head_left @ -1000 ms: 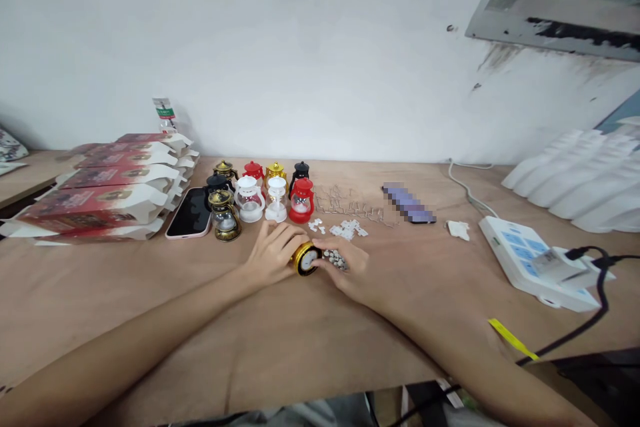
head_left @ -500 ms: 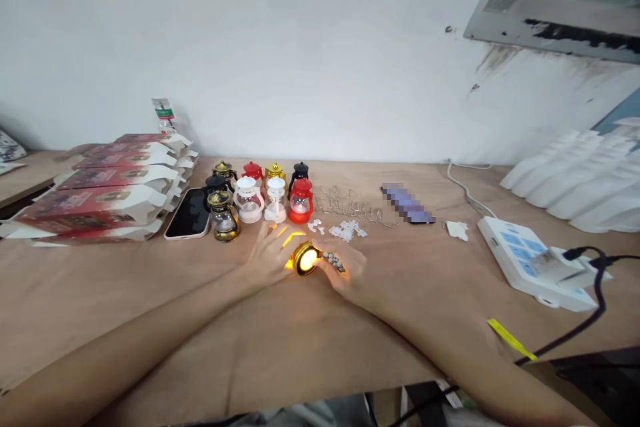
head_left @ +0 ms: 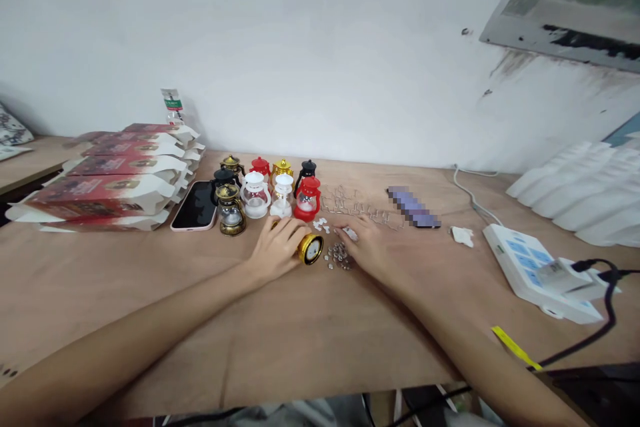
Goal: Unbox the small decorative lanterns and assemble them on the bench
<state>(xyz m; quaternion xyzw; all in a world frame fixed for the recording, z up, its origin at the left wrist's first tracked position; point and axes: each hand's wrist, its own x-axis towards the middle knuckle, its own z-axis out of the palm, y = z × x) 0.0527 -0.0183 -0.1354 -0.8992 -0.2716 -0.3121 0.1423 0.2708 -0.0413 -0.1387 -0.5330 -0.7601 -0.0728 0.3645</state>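
Observation:
My left hand (head_left: 277, 248) is closed round a small gold lantern (head_left: 311, 249) lying on its side on the wooden table (head_left: 300, 327), its round base facing me and unlit. My right hand (head_left: 367, 245) rests just right of it, fingertips pinched on a small white plastic piece (head_left: 351, 234) among a scatter of such pieces. A little heap of small silvery button cells (head_left: 339, 256) lies between the lantern and my right hand.
Several tiny lanterns (head_left: 265, 193) in gold, red, white and black stand behind my hands. A phone (head_left: 195, 207) and stacked red-and-white boxes (head_left: 105, 183) lie left. Wire handles (head_left: 350, 203), a blurred strip (head_left: 413, 207), a white power strip (head_left: 537, 267) and black cable (head_left: 595, 320) are right.
The lantern's glow from half a second ago has gone out. My right hand left the lantern's base and moved up and right to the white pieces. The camera shifted slightly.

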